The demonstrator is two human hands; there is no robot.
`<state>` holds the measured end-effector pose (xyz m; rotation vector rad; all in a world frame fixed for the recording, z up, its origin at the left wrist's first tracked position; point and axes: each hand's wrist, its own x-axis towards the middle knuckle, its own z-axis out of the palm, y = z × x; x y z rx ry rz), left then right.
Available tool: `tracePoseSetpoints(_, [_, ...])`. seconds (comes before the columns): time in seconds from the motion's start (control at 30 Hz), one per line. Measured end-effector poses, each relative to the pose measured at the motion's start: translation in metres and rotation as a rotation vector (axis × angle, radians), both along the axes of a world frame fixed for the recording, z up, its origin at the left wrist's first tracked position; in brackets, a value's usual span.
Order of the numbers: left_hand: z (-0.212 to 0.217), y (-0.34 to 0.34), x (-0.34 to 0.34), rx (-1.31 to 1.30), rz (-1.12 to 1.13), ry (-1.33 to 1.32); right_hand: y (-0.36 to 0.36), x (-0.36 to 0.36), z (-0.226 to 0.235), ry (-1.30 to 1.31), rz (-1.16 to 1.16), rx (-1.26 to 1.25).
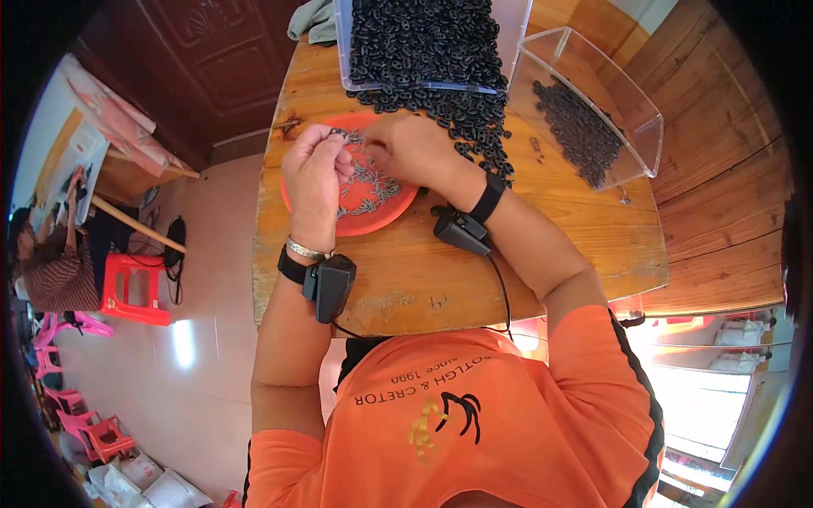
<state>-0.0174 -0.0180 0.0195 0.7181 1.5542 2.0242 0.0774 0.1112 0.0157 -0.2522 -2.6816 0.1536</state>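
My left hand (315, 173) is closed in a pinch over the left side of a round orange plate (405, 205). Between its thumb and forefinger shows a small black oval piece (338, 133). Bent over the plate's far right side, my right hand (415, 148) has its fingers curled together; what they hold, if anything, is hidden. Small grey metal pieces (373, 193) lie scattered on the plate below both hands. Many black oval ring pieces (470, 114) spill onto the wooden table just beyond my right hand.
A tilted clear tub (341, 51) heaped with black pieces stands at the table's far side. To its right, a clear bin (642, 140) holds dark small parts (584, 131). Another person (59, 267) sits far left, near a red stool (135, 288). Cables hang from my wrist devices.
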Motion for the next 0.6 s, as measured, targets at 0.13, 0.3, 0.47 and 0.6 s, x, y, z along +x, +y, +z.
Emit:
tracePoseSetpoints(0.13, [0.001,0.001,0.002,0.019,0.002,-0.019,0.018,-0.005,0.0,0.053,0.104,-0.837])
tracePoseSetpoints(0.3, [0.002,0.0,0.003,0.0,-0.014,-0.014,0.025,-0.004,-0.001,0.085,0.199,-1.353])
tracePoseSetpoints(0.47, [0.0,0.001,0.004,-0.007,-0.037,-0.007,0.021,0.0,0.008,0.122,0.263,-1.539])
tracePoseSetpoints(0.6, [0.001,0.0,0.008,0.07,-0.141,-0.107,0.018,0.0,0.007,0.158,0.304,-1.571])
